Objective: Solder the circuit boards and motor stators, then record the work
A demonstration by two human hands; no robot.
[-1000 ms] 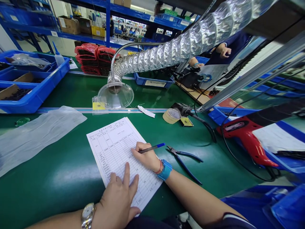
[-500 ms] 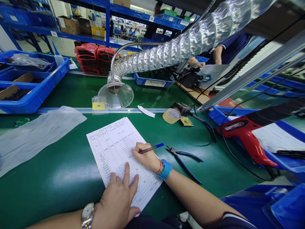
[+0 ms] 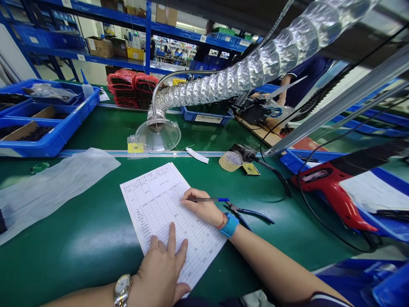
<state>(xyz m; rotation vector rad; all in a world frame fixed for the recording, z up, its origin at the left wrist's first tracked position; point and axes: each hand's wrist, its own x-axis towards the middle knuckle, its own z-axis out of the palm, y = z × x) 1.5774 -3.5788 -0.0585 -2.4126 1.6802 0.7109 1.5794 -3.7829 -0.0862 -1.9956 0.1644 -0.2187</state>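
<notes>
A printed form sheet lies on the green bench mat. My left hand, with a wristwatch on its wrist, lies flat on the sheet's lower part, fingers spread. My right hand, with a blue wrist strap, pinches a blue-capped pen whose tip rests on the sheet's right side.
Blue-handled pliers lie just right of my right wrist. A tape roll, a red heat gun with cables and a silver extraction duct with a clear hood stand beyond. Blue part bins and a plastic bag are at left. Another person works at the back right.
My right hand has tilted the pen flatter and shifted slightly on the sheet. The camera view has moved a little; the person at the back has lifted a flat sheet.
</notes>
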